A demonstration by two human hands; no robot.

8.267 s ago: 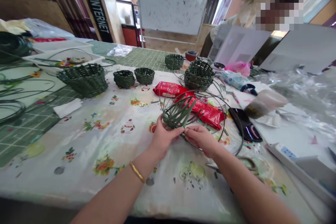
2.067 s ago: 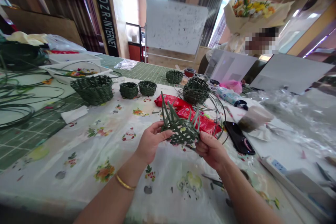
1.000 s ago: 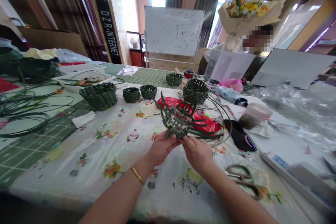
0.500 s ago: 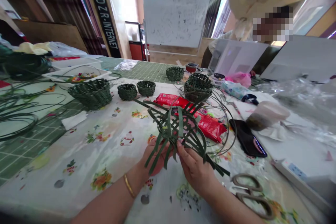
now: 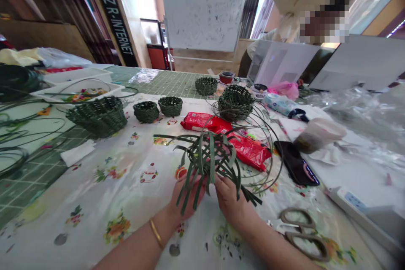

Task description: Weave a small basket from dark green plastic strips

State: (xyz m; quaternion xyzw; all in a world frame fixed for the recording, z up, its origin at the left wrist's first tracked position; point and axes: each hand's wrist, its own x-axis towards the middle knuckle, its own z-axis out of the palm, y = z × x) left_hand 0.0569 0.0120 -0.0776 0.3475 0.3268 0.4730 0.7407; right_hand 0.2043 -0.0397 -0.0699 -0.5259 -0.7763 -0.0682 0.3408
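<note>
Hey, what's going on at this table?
A person holds an unfinished basket of flat green woven strips between their left hand and right hand, with loose strip ends sticking out. Other green woven baskets stand on the floral tablecloth, near a red packet.

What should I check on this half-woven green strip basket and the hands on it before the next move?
Both hands on the piece: left hand and right hand grip the half-woven green strip basket: ok.
Strip ends free: they splay loose beyond the weave: ok.
Crossings tight and even: cannot tell, strips and fingers hide parts.
Scissors near the right hand: ok.
Coiled green strip clear of the loose ends: cannot tell.
</note>
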